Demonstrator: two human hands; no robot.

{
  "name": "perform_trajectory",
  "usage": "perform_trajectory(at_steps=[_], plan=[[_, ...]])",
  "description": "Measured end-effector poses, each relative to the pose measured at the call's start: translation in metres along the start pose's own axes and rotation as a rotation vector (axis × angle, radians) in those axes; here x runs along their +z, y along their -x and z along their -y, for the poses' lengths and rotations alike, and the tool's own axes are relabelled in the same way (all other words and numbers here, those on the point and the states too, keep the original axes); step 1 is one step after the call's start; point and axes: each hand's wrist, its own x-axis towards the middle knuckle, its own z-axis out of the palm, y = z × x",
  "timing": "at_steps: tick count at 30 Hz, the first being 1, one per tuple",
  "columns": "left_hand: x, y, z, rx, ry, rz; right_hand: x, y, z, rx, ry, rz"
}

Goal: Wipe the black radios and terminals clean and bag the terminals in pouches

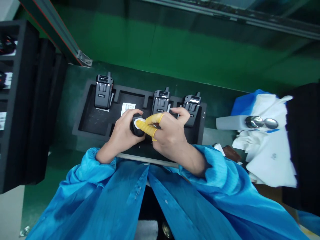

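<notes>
My left hand (122, 133) is wrapped round a black two-way radio (135, 128), held end-on above the foam tray (93, 123). Yellow finger cots cover two fingers of my right hand (172, 135). These fingers press on a small white patch at the held radio's end; whether they pinch anything is hard to see. Three similar radios marked "Riton" rest in the tray: a left one (103, 93), a middle one (160, 100) and a right one (192, 103). My right hand partly covers the latter two. A white label (128, 107) lies in the tray.
Stacked black foam trays (22, 110) stand at the left, a metal post (62, 33) behind them. White cloths (272, 156), a pale holder (230, 122) with round metal pieces and a blue box (246, 101) are at the right. A green wall (175, 50) rises behind.
</notes>
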Motion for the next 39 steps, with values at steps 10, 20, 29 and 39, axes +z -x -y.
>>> perform_trajectory(at_steps=[10,20,29,39], plan=[[0.003,-0.001,0.002,0.057,-0.001,-0.051,0.001,0.017,-0.002,0.139,-0.008,-0.04],[-0.001,0.0,0.006,0.037,0.011,-0.055,0.004,0.045,-0.007,0.333,0.01,-0.106],[-0.01,-0.096,0.012,-0.376,-0.487,-0.099,-0.002,0.059,-0.006,0.337,-0.054,-0.189],[-0.027,-0.095,0.006,-0.377,-0.705,-0.005,-0.01,0.076,-0.008,0.392,-0.061,-0.169]])
